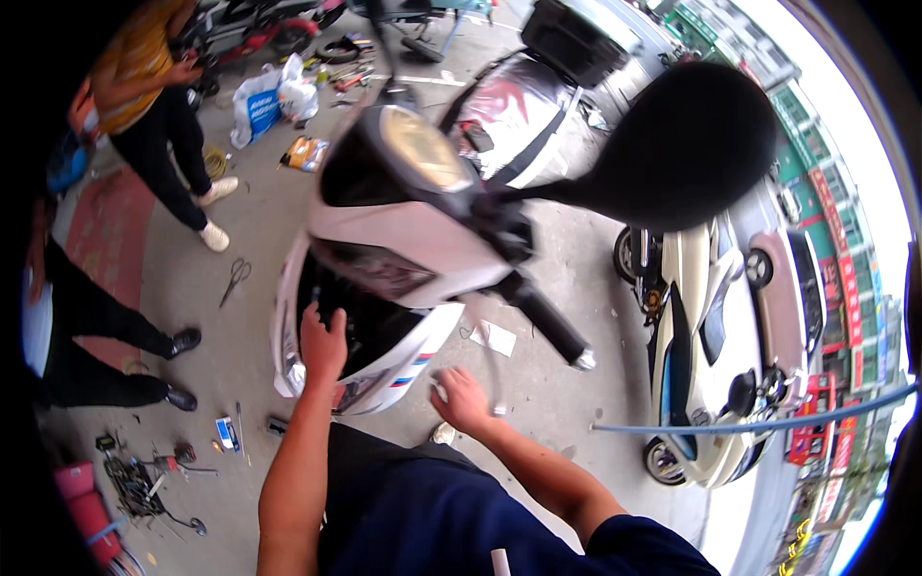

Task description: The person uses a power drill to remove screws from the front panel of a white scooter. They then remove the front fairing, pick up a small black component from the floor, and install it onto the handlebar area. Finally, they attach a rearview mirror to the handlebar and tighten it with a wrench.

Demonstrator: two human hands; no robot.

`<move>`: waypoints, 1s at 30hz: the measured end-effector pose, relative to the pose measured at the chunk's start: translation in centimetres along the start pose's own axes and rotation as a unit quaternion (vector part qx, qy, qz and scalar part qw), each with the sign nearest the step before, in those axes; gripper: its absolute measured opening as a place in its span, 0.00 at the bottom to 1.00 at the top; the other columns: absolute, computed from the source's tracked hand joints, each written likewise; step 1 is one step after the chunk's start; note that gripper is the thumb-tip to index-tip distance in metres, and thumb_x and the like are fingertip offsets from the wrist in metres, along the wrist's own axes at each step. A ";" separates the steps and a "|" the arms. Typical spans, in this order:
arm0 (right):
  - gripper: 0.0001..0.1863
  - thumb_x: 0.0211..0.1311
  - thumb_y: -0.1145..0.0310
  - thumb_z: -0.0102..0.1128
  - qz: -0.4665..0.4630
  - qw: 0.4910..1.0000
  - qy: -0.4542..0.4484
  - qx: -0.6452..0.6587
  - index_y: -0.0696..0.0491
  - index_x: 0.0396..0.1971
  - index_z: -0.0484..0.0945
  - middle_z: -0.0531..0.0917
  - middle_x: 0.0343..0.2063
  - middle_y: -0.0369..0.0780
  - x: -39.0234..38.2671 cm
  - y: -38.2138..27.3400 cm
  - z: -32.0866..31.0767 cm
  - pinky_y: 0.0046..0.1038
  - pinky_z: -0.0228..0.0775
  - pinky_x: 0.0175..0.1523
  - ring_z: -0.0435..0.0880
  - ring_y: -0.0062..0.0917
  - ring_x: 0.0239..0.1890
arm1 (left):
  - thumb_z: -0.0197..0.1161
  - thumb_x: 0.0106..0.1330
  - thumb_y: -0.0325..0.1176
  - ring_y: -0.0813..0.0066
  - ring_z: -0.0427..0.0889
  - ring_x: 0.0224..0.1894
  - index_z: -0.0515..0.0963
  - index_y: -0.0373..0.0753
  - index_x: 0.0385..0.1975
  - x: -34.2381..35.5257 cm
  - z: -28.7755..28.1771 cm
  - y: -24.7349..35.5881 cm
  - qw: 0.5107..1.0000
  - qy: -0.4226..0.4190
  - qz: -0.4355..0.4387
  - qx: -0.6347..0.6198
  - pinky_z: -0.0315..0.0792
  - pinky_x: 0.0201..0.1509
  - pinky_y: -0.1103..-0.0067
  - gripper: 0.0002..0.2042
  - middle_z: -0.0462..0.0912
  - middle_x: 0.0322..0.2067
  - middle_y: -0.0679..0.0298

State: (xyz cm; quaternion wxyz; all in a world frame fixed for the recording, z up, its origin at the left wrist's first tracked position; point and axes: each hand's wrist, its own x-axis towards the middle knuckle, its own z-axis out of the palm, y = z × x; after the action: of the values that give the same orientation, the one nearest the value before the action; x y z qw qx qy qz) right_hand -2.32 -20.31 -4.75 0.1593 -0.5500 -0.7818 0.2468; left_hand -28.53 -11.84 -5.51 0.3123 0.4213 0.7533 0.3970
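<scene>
A white scooter (pixel 403 240) stands in front of me, its handlebar cover tilted and its front panel off, so a dark cavity shows. My left hand (pixel 325 344) reaches into that cavity, thumb and fingers drawn together around something dark that I cannot make out. Beside the white, striped lower fairing (pixel 415 367), my right hand (pixel 463 398) is held with curled fingers; a small pale thing shows at its fingertips, too small to name. Above the right hand juts the black handlebar grip (pixel 545 322). The round black mirror (pixel 687 144) sticks out to the right.
Scissors (pixel 233 280), a small blue-white box (pixel 227 434) and scooter parts (pixel 139 480) lie on the ground at left. Two people stand there. A parked cream scooter (pixel 706 355) is at right, near a blue hose (pixel 749 426). White paper (pixel 494 338) lies beyond my right hand.
</scene>
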 end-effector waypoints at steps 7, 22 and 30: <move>0.16 0.56 0.61 0.57 0.427 0.897 -0.094 -0.061 0.52 0.42 0.77 0.84 0.35 0.50 -23.3 23.2 -5.4 0.43 0.75 0.45 0.82 0.45 0.41 | 0.56 0.64 0.54 0.55 0.73 0.55 0.71 0.30 0.55 4.9 0.6 -2.0 0.990 -0.005 -0.118 -0.075 0.65 0.59 0.70 0.31 0.75 0.53 0.51; 0.18 0.55 0.61 0.54 0.486 0.860 -0.144 0.054 0.56 0.41 0.80 0.84 0.38 0.51 -18.1 32.3 -7.5 0.39 0.74 0.52 0.82 0.45 0.44 | 0.58 0.62 0.48 0.69 0.74 0.41 0.72 0.37 0.47 4.0 0.0 -0.2 0.948 0.110 -0.269 -0.129 0.68 0.46 0.74 0.22 0.74 0.42 0.59; 0.16 0.57 0.62 0.52 0.228 0.948 -0.211 -0.075 0.55 0.42 0.76 0.83 0.35 0.50 10.1 35.5 -16.0 0.45 0.74 0.45 0.81 0.47 0.41 | 0.56 0.64 0.42 0.72 0.74 0.33 0.73 0.37 0.41 -0.5 0.3 -1.0 0.939 0.232 -0.245 -0.069 0.68 0.36 0.77 0.14 0.75 0.34 0.61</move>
State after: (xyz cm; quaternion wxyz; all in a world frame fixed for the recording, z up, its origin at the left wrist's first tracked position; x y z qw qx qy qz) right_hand 30.28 2.30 -11.70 -0.1115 -0.6594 -0.6677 0.3270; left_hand -28.42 -12.47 -6.46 0.2444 0.0970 0.8556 0.4458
